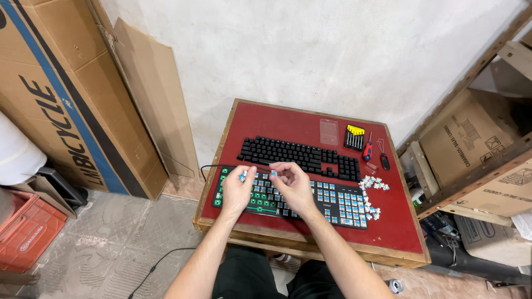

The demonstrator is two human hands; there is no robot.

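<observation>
Both hands over stripped keyboard on red table.

L hand (237, 191) pinches a small blue-white key switch (243, 175) betw. thumb + fingertips, other fingers curled; R hand (293, 185) likewise closed on a second small blue switch (273, 173), fingers bent inward; both hover just above the near keyboard (338, 205), which lies at front of table (399, 232), keycaps off, blue switches seated on its R part, green plate bare on L; loose switches (372, 184) piled just beside its R end; black keyboard (302, 155) w/ caps on lies behind it; behind that a clear lid (329, 132), screwdriver set (354, 137), red screwdriver (367, 150), keycap puller (383, 155); cardboard box (61, 94) stands L of table.
</observation>
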